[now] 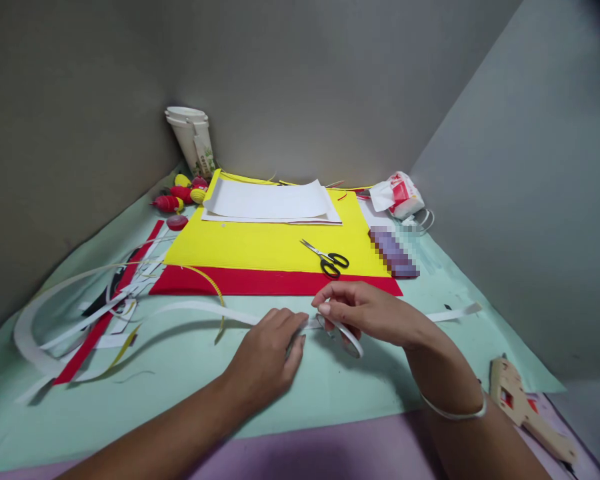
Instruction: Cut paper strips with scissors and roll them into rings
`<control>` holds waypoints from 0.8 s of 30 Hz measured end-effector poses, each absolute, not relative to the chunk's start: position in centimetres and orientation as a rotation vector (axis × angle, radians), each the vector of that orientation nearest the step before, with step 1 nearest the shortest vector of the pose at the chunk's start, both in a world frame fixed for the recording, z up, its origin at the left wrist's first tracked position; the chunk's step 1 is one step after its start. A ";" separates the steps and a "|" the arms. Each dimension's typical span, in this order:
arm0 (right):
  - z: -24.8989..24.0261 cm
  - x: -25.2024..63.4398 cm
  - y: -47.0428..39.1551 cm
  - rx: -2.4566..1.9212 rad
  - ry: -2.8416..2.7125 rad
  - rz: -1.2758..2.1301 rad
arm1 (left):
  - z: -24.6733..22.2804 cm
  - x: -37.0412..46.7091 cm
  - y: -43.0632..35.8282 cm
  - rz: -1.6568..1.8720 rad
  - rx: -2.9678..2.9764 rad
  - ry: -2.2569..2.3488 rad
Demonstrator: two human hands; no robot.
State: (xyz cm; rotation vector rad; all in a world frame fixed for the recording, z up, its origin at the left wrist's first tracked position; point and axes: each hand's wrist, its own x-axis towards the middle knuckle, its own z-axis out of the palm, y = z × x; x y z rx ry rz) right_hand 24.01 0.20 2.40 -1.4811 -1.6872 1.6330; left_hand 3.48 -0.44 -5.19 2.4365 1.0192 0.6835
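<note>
Near the middle of the table my left hand (pixel 267 350) is closed, its fingertips pinching and pressing a long white paper strip (pixel 207 308) against the surface. The strip runs out to the left and shows again past my right wrist as a white end (pixel 455 313). My right hand (pixel 363 310) is closed on a narrow roll of white tape (pixel 353 341), tilted just above the strip. A short bit of tape or strip spans the gap between my hands. Beyond them, black-handled scissors (pixel 327 259) lie on a yellow sheet (pixel 260 247).
A red sheet (pixel 280 281) lies under the yellow one, with white paper (pixel 270 200) on top. Loose strips (pixel 93 340) curl at the left. Cups (pixel 193 137) and red-yellow pieces (pixel 175 195) stand back left. At right are a tissue pack (pixel 405 197), a pixelated purple object (pixel 394 252) and a glue gun (pixel 525 407).
</note>
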 end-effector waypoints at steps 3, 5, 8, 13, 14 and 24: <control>1.6 22.8 0.1 -1.379 -1.682 1.653 | -5.1 3.5 0.3 0.809 2.215 1.072; 1.3 21.8 -0.1 -1.326 -1.667 1.689 | -4.9 3.4 0.6 0.803 2.104 1.062; 1.2 20.8 -0.2 -1.319 -1.654 1.671 | -4.6 3.3 0.9 0.720 2.011 1.033; -0.1 22.9 1.8 -1.645 -1.780 0.626 | -4.6 3.1 0.9 0.744 1.818 1.032; -0.8 23.6 2.5 -1.723 -1.779 0.420 | -4.6 3.1 0.9 0.748 1.787 1.039; -3.5 25.1 5.6 -1.998 -2.105 0.019 | -4.4 2.9 1.0 0.732 1.620 1.069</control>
